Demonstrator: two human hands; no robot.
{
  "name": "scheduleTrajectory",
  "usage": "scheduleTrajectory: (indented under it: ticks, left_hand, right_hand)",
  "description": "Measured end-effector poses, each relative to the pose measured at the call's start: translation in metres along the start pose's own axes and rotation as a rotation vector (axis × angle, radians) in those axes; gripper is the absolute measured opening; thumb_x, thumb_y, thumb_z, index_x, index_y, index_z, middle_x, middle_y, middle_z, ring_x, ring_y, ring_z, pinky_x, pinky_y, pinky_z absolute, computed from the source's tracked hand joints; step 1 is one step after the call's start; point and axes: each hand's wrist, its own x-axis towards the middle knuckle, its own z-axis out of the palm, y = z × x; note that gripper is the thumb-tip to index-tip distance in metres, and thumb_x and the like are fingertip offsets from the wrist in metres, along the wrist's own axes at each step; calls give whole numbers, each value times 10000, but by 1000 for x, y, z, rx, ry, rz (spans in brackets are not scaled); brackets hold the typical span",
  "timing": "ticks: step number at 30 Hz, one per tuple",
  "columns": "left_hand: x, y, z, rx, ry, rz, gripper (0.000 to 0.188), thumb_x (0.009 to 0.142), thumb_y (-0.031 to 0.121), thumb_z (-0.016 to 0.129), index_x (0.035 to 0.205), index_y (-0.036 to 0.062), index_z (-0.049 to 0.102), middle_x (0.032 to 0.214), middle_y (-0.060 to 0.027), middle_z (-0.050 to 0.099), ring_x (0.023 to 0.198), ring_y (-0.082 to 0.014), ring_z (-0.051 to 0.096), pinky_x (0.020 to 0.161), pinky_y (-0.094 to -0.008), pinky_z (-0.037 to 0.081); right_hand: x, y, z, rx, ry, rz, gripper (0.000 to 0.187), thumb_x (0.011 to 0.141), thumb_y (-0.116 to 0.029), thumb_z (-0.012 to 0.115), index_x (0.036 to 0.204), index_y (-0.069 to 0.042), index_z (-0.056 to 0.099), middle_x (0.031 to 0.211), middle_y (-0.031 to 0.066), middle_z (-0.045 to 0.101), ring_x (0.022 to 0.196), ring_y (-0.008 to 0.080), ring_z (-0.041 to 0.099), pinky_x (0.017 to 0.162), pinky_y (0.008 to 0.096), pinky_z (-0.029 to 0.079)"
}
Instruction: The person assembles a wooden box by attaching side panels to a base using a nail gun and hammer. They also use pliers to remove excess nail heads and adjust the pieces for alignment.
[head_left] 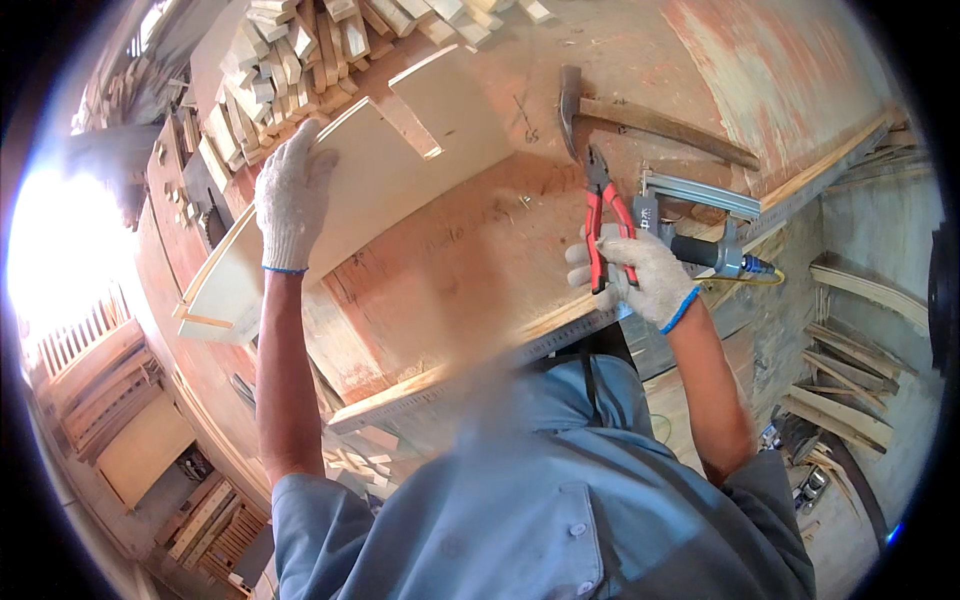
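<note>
My left hand [293, 195], in a white knit glove with a blue cuff, grips the far edge of a long pale wooden board [400, 185]. That board lies slanted on the workbench and has a notch and thin strips along its far edge. Pliers [597, 178] with red handles rest in my gloved right hand [648, 275], jaws pointing away from me. The fingers there are wrapped loosely round the handles. Beneath and beside this hand lies a nail gun [705, 250] with a silver magazine. Beyond the pliers is a hammer [660, 130] with a wooden handle.
Piled wood pieces [300, 60] lie at the far left of the reddish workbench [440, 255]. A metal ruler strip [570, 342] runs along its near edge. A yellow air hose [745, 281] leaves the nail gun. Curved wooden parts [865, 285] stand on the right.
</note>
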Motion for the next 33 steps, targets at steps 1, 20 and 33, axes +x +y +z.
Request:
scheduleTrajectory:
  ticks: [1,20,33]
  left_hand:
    - [3,-2,3,-22,12,-11,457,942,214,772,1369,89,670,1200,-146,752,1153,-346,686,1004,-463,516]
    - [-35,45,-13,183,180,85,499,892,41,704,1386,78,651,1271,-133,688,1205,-354,613,1061,-492,478]
    - [-53,74,-24,116,296,7,273,879,21,709,1133,123,721,1008,-98,637,933,-325,614,808,-476,485]
  right_hand:
    - [5,6,-2,-5,1,14,284,1081,-211,538,1287,-18,569,1173,212,737,951,310,772,531,354,607]
    - [107,-124,-129,-2053,808,-555,535,863,-457,775,1225,-77,674,1212,194,694,1142,394,673,986,537,527]
    - [41,-166,-42,-1826,377,-169,490,812,-407,784,977,53,743,985,295,744,969,422,738,865,486,567]
